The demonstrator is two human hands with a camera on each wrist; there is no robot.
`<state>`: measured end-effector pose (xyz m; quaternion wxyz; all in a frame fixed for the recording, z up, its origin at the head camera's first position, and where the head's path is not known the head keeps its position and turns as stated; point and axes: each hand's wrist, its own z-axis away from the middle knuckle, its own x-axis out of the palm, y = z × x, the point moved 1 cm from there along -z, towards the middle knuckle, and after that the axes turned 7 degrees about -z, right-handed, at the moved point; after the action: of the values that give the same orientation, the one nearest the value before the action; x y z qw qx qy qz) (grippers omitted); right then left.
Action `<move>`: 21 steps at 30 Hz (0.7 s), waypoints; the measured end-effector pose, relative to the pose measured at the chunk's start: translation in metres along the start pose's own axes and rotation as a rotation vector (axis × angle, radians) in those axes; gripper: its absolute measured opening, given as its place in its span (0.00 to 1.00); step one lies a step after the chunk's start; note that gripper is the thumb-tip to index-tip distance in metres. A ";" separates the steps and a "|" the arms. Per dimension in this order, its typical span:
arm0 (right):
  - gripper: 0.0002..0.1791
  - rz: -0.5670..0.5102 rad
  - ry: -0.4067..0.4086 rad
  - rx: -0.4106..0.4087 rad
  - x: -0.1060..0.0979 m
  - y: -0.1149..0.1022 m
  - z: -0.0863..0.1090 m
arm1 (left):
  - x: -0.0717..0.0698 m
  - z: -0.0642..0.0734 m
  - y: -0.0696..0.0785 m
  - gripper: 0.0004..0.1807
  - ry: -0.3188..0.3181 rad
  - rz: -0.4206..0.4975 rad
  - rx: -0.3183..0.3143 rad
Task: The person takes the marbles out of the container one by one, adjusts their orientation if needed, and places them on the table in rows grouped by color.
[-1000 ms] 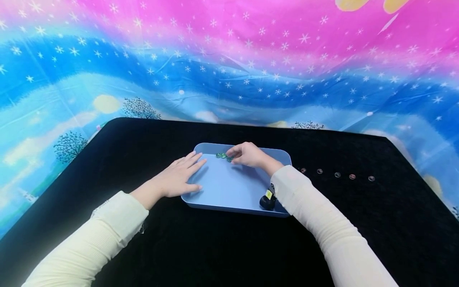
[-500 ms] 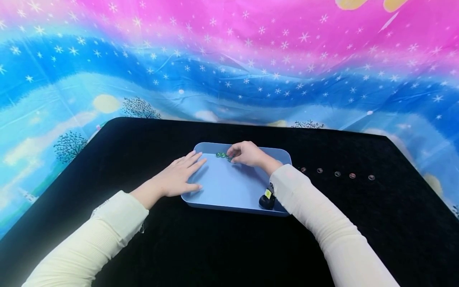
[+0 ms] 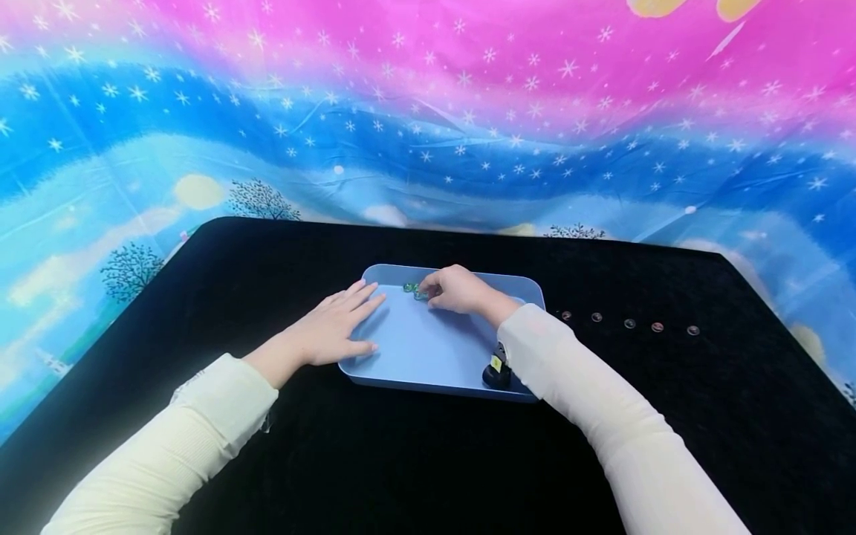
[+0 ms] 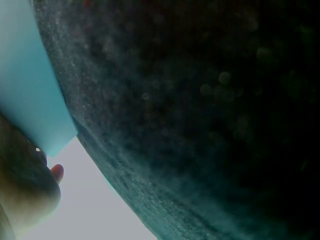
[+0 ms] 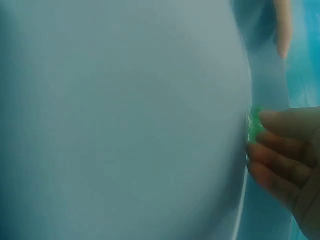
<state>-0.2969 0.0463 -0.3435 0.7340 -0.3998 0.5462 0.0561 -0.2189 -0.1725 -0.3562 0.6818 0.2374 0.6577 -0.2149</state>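
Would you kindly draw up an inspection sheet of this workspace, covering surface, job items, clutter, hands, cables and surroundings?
Surface: black cloth, dark and matte.
Job items: blue tray on the cloth; green pieces inside by its far wall, exact count hidden.
Clutter: a row of small round pieces right of the tray, at least five visible; black device with yellow label by the right cuff.
Left hand: spread over the tray's left rim.
Right hand: curled, pinching at green pieces.
Cables: nothing seen.
Surroundings: pink-and-blue snowflake backdrop.
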 end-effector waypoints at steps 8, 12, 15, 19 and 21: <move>0.11 0.170 0.022 -0.018 0.004 -0.016 -0.012 | -0.002 0.001 0.000 0.40 0.003 0.006 0.000; 0.11 0.187 0.027 -0.010 0.005 -0.020 -0.016 | -0.002 0.001 0.000 0.40 -0.002 0.006 0.001; 0.11 0.202 0.021 0.001 0.006 -0.021 -0.020 | -0.002 0.001 -0.001 0.40 -0.001 0.006 0.002; 0.12 0.226 0.016 0.010 0.008 -0.024 -0.026 | -0.002 0.001 -0.001 0.40 0.000 0.008 0.005; 0.11 0.239 0.014 0.015 0.009 -0.025 -0.028 | -0.002 0.001 -0.001 0.40 -0.002 0.012 0.007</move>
<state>-0.3017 0.0082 -0.3406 0.7211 -0.3268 0.5956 0.1361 -0.2187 -0.1743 -0.3539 0.6827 0.2435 0.6550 -0.2136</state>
